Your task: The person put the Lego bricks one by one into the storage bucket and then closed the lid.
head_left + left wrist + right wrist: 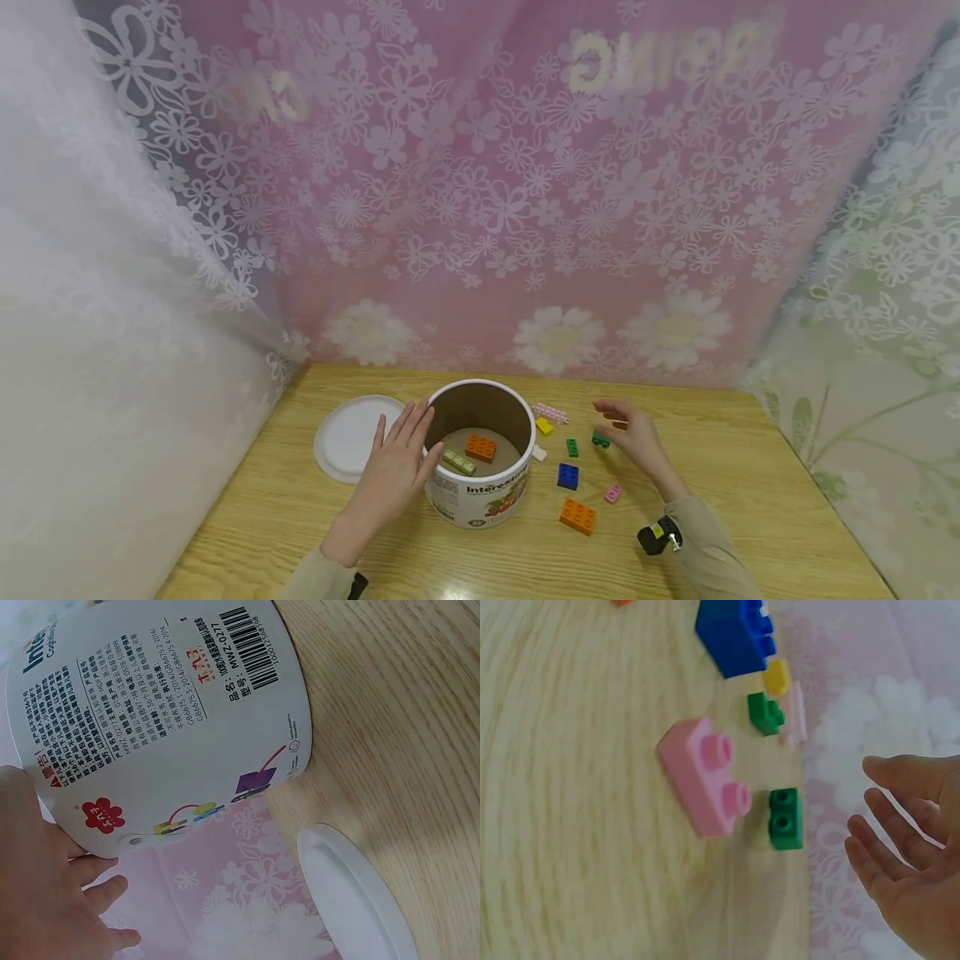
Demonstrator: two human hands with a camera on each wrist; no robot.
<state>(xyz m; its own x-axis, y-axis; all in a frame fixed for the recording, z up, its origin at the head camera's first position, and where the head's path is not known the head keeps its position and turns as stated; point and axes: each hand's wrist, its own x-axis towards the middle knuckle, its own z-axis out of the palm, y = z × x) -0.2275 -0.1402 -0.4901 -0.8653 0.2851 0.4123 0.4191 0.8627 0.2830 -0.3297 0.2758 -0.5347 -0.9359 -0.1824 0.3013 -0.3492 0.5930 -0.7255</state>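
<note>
A white round bucket (480, 500) with printed sides stands upright, an orange brick (481, 448) and a pale green brick (459, 462) lying on its bottom. My left hand (397, 467) touches the left of its rim with fingers straight; the left wrist view has this hand (52, 892) beside the printed wall. Over on the right, my right hand (636, 437) hovers with fingers apart and holds nothing. Just below its thumb, in the head view, is a green brick (601, 438). The right wrist view places that green brick (785, 819) apart from the fingers.
Right of the bucket lie a blue brick (567, 477), an orange brick (577, 516), a pink brick (612, 494), a small green brick (572, 447), a yellow brick (543, 427), a white piece (538, 453) and a pink strip (551, 413). A white lid (348, 437) lies left.
</note>
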